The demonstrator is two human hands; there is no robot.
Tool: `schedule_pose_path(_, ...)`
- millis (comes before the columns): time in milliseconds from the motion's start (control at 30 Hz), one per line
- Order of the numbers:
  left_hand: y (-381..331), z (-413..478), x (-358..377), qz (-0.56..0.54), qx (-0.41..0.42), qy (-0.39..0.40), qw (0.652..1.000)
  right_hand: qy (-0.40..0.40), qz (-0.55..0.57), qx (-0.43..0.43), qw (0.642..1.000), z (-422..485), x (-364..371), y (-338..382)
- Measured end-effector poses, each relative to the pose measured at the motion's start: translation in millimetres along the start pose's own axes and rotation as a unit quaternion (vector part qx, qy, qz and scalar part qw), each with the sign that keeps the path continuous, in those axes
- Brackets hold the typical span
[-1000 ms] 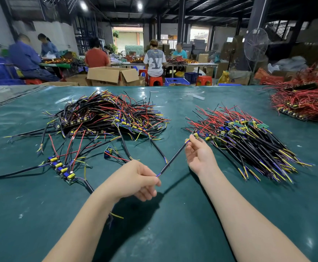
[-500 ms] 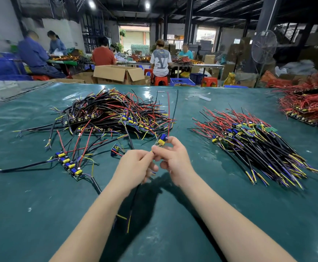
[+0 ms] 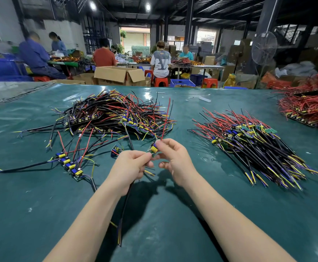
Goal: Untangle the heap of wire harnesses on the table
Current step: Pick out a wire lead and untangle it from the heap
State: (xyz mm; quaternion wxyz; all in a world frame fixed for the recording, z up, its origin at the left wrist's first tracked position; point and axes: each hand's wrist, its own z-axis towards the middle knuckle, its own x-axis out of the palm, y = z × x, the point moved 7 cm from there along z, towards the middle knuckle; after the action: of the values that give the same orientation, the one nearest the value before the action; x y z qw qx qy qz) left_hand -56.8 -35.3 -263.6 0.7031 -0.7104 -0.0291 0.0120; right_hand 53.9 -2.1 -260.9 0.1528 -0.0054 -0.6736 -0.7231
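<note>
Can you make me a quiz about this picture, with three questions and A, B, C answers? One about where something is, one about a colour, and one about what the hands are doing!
1. Where does the tidy pile of harnesses lie on the table?
A. left of both hands
B. right of both hands
C. under the arms

2. What colour is the long wire rising from the little board?
A. white
B. green
C. red

3. What is happening to that little board?
A. it lies untouched
B. the left hand and right hand both pinch it
C. it hangs off the table's edge

Answers: 1 B, the pile sits beyond the right hand. 2 C, the wire shows bright red. 3 B, both hands meet on it above the table.
</note>
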Motion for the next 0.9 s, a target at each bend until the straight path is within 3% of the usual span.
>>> schedule_pose_path(67, -0.8, 0.3, -2.4, 0.008, 0.009, -0.018, 1.000, -0.010, 0.055, 0.010, 0.998, 1.5, -4.1, 0.8)
schedule_pose_path(333, -1.9, 1.8, -2.1, 0.142, 0.047, -0.028, 0.988, -0.073, -0.030, -0.035, 0.996, 3.9, -18.8, 7.9)
schedule_pose_path(467, -4.2, 1.6, -2.1, 0.145, 0.074, -0.043, 0.986, -0.080, -0.043, -0.038, 0.995, 4.2, -18.3, 10.3)
schedule_pose_path(633, -5.9, 2.8, -9.8, 0.109, 0.082, -0.067, 0.988, -0.063, 0.115, 0.066, 0.989, 4.4, -19.5, 5.2)
schedule_pose_path(767, -5.4, 2.6, -3.5, 0.029, 0.062, -0.032, 0.997, -0.092, 0.329, 0.149, 0.928, 1.2, -15.6, -6.9)
schedule_pose_path(833, -5.4, 2.9, -3.2, -0.011, 0.050, -0.017, 0.999, -0.068, 0.356, 0.149, 0.920, 3.7, -12.8, -7.6)
schedule_pose_path(900, -4.0, 3.2, -5.3, -0.022, 0.042, -0.013, 0.999, -0.052, 0.314, 0.134, 0.939, 6.3, -14.5, -6.0)
